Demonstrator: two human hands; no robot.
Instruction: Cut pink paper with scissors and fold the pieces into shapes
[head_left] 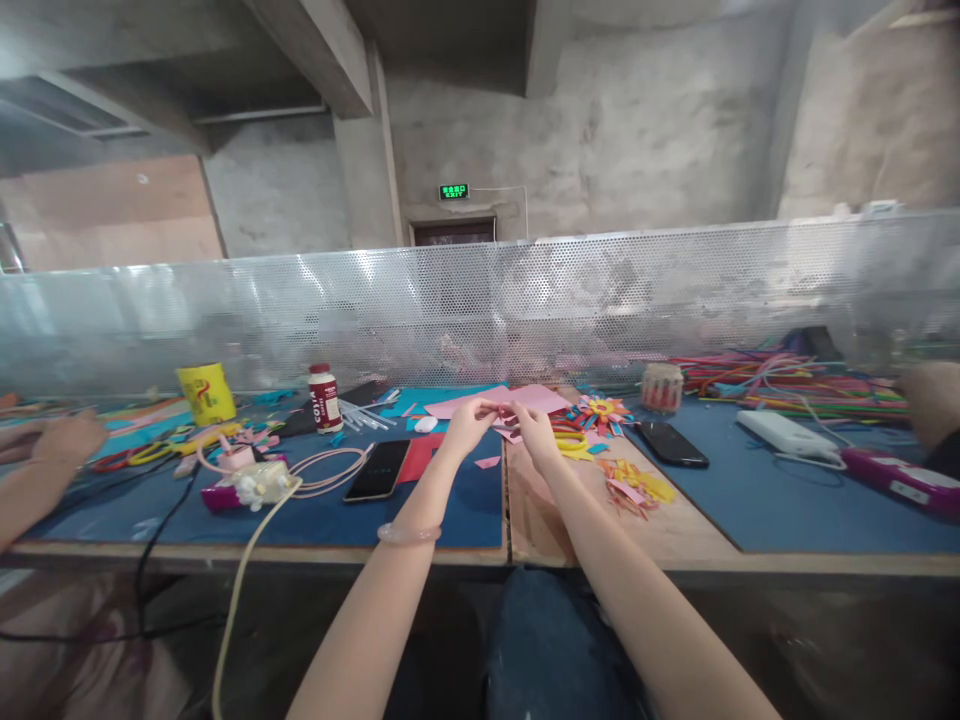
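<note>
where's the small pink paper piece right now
Head view, centre: the pink paper piece is pinched between the left hand and right hand, just in front of the pink sheet.

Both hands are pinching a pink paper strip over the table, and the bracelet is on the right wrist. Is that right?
Not quite. The head view shows the bracelet on the left wrist, not the right. The rest stands: the left hand and the right hand both pinch the pink paper strip over the table.
</note>
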